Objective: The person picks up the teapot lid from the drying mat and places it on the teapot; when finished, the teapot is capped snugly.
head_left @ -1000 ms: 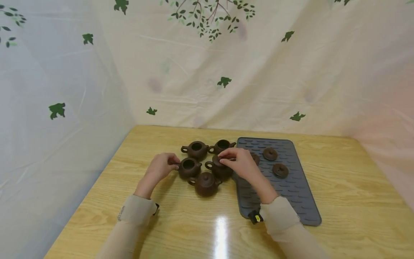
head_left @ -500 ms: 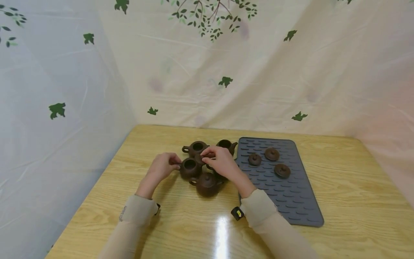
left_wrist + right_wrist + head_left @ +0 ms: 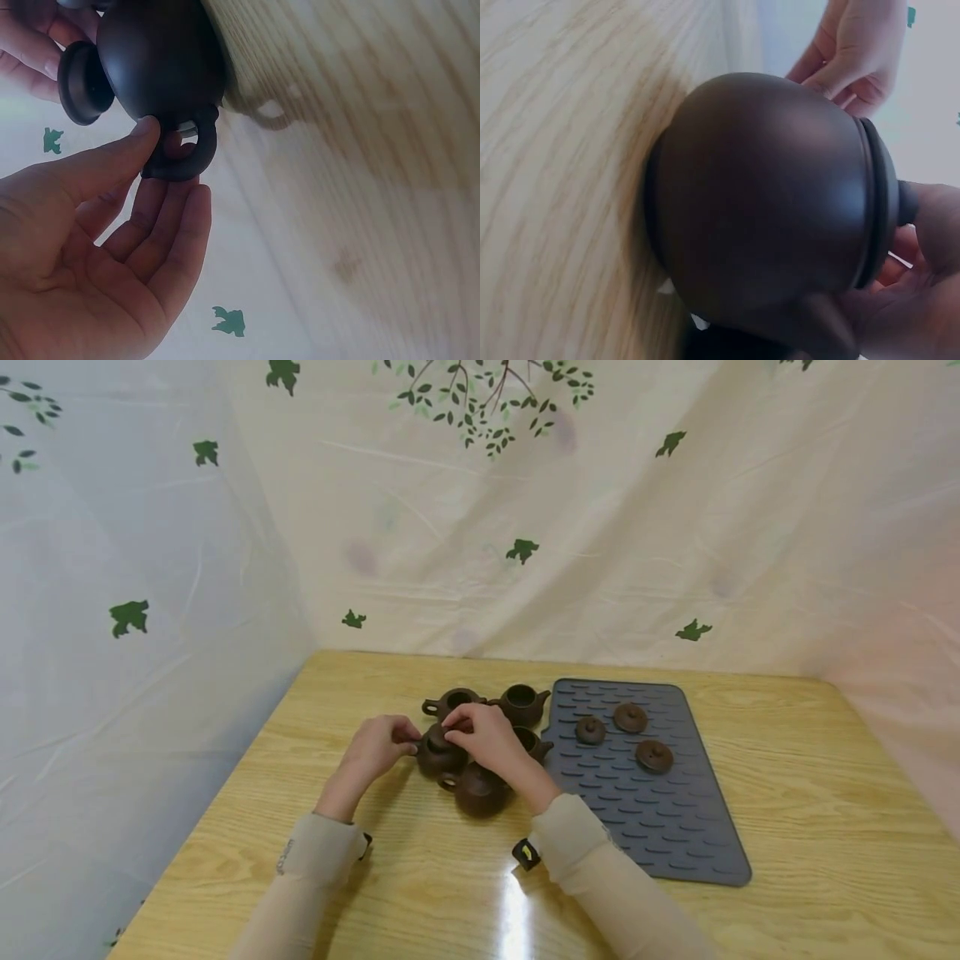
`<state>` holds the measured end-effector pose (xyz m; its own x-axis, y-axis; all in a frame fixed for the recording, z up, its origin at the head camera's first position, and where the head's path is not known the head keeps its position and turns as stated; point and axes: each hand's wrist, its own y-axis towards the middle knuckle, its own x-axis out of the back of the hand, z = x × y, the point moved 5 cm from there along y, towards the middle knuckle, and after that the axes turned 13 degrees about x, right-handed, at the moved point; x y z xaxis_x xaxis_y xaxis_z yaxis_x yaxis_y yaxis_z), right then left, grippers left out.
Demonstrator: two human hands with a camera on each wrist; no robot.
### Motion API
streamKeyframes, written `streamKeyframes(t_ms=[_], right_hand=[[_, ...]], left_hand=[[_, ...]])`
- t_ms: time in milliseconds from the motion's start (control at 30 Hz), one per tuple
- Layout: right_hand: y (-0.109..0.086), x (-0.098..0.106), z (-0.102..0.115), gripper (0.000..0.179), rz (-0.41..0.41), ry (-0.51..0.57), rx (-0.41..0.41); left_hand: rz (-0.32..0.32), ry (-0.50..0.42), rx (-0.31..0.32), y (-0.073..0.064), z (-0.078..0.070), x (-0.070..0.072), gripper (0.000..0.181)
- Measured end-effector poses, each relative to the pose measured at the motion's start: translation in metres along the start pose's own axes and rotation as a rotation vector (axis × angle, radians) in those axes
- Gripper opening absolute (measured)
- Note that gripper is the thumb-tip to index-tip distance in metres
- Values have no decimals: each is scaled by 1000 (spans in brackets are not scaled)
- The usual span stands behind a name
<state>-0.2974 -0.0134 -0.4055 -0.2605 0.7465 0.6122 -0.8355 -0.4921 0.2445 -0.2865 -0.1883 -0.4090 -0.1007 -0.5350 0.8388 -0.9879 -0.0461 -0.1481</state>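
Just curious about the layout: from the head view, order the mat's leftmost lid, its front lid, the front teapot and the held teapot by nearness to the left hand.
From the left hand:
1. Held teapot, immediately right.
2. Front teapot, farther right, nearer the camera.
3. Leftmost lid, on the mat.
4. Front lid, farther right there.

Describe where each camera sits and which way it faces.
Head: on the head, facing forward and down at teapots and a mat; left hand, right hand and sleeves show.
Left wrist: on it, facing a teapot handle; both hands show.
Right wrist: on it, facing a round teapot; both hands show.
Shared: head and left wrist views both show the held lid.
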Motion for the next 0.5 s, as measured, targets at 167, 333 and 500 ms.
streamKeyframes(t_ms=[167,333,500], right_hand=[[2,-6,0,13,15,-49,6],[2,-9,1,11,12,-108,6],[1,-12,3,11,7,-213,18]], left_hand=[[-4,-2,4,0,0,-1,7],[1,-3,4,0,1,-2,6],[3,2,6,0,1,-3,6]])
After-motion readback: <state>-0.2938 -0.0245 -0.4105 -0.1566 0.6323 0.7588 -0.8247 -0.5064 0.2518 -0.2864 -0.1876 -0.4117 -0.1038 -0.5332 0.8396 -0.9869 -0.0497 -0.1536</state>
